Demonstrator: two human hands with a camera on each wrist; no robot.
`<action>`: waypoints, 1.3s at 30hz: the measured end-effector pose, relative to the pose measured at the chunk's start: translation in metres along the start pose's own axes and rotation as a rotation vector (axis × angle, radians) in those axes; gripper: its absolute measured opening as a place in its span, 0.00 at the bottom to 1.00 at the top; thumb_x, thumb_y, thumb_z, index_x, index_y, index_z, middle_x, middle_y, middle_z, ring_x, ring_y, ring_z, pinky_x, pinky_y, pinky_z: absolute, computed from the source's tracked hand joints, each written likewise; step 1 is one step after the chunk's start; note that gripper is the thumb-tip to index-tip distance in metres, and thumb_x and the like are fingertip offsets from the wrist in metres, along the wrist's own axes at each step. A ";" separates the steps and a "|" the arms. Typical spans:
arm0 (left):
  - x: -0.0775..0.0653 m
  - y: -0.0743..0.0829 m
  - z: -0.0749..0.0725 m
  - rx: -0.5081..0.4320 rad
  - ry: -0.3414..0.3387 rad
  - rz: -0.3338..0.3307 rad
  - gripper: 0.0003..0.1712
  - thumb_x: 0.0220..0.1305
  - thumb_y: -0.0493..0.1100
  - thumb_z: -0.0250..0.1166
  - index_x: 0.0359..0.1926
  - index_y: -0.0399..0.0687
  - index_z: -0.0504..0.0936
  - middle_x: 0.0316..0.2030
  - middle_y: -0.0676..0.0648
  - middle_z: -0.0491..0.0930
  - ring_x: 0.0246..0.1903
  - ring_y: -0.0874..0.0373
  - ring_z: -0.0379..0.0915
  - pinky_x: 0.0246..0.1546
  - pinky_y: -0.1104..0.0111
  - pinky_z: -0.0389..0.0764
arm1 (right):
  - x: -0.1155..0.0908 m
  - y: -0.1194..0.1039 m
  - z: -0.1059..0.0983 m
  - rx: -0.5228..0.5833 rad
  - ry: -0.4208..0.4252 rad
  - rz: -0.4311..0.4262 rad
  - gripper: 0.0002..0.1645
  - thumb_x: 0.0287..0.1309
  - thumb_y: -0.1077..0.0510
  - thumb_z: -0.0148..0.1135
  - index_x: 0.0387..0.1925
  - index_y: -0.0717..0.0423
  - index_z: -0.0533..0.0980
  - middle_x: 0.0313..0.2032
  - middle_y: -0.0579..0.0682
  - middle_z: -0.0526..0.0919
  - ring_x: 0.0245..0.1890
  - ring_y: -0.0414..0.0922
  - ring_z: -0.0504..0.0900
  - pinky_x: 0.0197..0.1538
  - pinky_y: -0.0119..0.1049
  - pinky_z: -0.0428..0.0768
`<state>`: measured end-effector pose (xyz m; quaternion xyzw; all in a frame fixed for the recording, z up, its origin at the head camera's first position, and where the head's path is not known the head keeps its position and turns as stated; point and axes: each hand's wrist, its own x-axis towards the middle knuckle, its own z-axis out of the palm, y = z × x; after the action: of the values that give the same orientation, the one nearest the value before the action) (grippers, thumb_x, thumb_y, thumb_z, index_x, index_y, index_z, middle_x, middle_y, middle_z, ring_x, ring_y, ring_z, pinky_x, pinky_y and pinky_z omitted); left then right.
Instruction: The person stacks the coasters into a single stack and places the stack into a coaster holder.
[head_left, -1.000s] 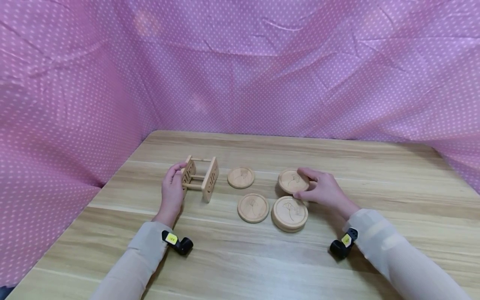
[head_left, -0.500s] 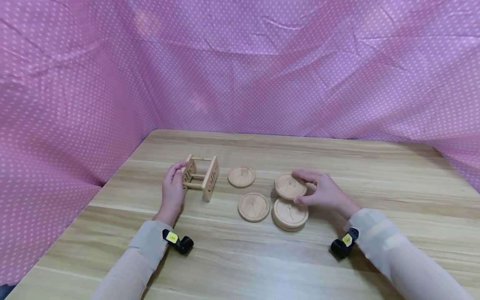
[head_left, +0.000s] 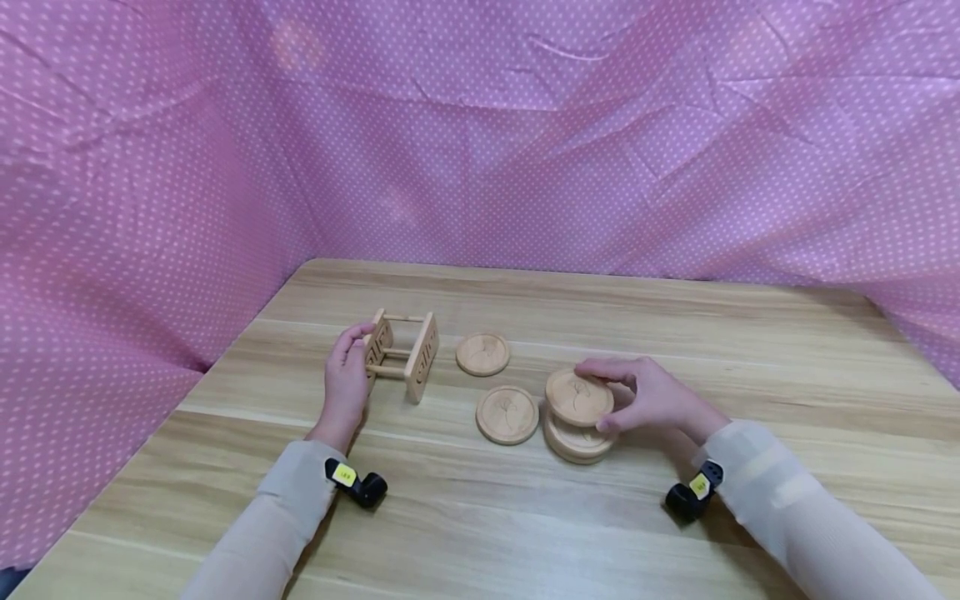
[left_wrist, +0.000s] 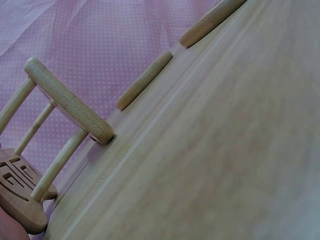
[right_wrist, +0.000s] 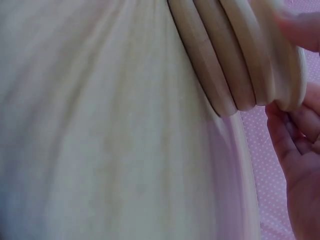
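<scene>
My left hand [head_left: 347, 379] grips the near-left side panel of a wooden coaster rack [head_left: 422, 358], which has cut-out side panels joined by round rods. The rack stands on the table; its left panel is partly hidden by the fingers. Between thumb and fingers, my right hand [head_left: 654, 400] pinches a round wooden coaster [head_left: 579, 397] with a carved flower. This coaster is tilted over a stack of coasters [head_left: 576, 447], and in the right wrist view its edge [right_wrist: 297, 82] lies very close to the stack's top. Thumb and curled fingers show at its rim there.
Two single coasters lie flat between the rack and the stack: one farther back [head_left: 482, 354], one nearer [head_left: 507, 414]. The wood-grain table [head_left: 480, 525] is bordered by a pink dotted cloth [head_left: 480, 167] at the back and sides.
My right hand has brought the held coaster toward me and slightly left, from behind the stack to above it. My left hand and the rack have stayed put.
</scene>
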<state>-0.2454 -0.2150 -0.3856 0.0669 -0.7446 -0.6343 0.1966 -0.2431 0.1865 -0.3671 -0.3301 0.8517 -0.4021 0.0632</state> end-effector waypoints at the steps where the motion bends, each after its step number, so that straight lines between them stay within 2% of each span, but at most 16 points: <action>1: 0.000 0.000 0.000 -0.001 0.002 -0.001 0.19 0.69 0.37 0.41 0.54 0.41 0.73 0.61 0.45 0.68 0.61 0.55 0.60 0.63 0.59 0.61 | 0.000 0.000 0.000 0.007 -0.009 -0.008 0.45 0.33 0.54 0.76 0.58 0.60 0.71 0.58 0.53 0.74 0.63 0.51 0.65 0.66 0.37 0.58; 5: 0.000 0.000 0.000 -0.001 0.003 -0.002 0.19 0.69 0.37 0.41 0.54 0.41 0.73 0.61 0.45 0.67 0.61 0.54 0.60 0.63 0.59 0.61 | -0.002 0.002 0.000 0.043 -0.038 -0.047 0.45 0.32 0.56 0.76 0.57 0.62 0.71 0.58 0.54 0.74 0.61 0.40 0.66 0.62 0.21 0.57; 10: 0.001 -0.001 0.000 -0.001 0.008 -0.016 0.19 0.68 0.37 0.42 0.54 0.43 0.73 0.62 0.46 0.67 0.61 0.53 0.61 0.62 0.58 0.63 | -0.003 0.003 0.000 0.084 -0.063 -0.082 0.44 0.31 0.57 0.77 0.56 0.64 0.72 0.57 0.57 0.74 0.58 0.30 0.66 0.60 0.19 0.59; 22: 0.001 -0.002 0.000 0.000 0.009 -0.011 0.19 0.68 0.38 0.41 0.53 0.45 0.74 0.62 0.47 0.67 0.62 0.55 0.60 0.63 0.58 0.62 | -0.004 0.008 -0.001 0.177 -0.168 -0.062 0.47 0.33 0.58 0.76 0.59 0.68 0.68 0.60 0.64 0.68 0.58 0.26 0.64 0.59 0.20 0.61; 29: 0.000 -0.002 0.000 0.000 -0.001 -0.011 0.19 0.69 0.38 0.41 0.54 0.45 0.73 0.62 0.48 0.67 0.63 0.55 0.59 0.63 0.58 0.62 | -0.004 0.009 0.000 0.168 -0.186 -0.116 0.47 0.33 0.59 0.75 0.59 0.68 0.67 0.60 0.66 0.68 0.58 0.27 0.64 0.60 0.20 0.60; 36: 0.000 -0.002 0.000 0.010 -0.005 -0.013 0.19 0.69 0.39 0.40 0.55 0.45 0.73 0.63 0.47 0.66 0.64 0.55 0.58 0.64 0.57 0.61 | -0.004 0.008 -0.001 0.161 -0.197 -0.114 0.49 0.33 0.60 0.74 0.61 0.67 0.65 0.61 0.63 0.67 0.59 0.27 0.64 0.61 0.21 0.59; 39: 0.000 -0.002 0.000 0.012 -0.003 -0.005 0.19 0.69 0.38 0.40 0.54 0.44 0.73 0.62 0.47 0.67 0.63 0.55 0.59 0.63 0.57 0.62 | -0.005 0.008 -0.001 0.149 -0.198 -0.101 0.51 0.33 0.59 0.74 0.63 0.65 0.63 0.63 0.61 0.67 0.61 0.32 0.64 0.61 0.20 0.58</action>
<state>-0.2459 -0.2154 -0.3878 0.0688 -0.7485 -0.6305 0.1936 -0.2436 0.1933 -0.3729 -0.4051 0.7913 -0.4324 0.1510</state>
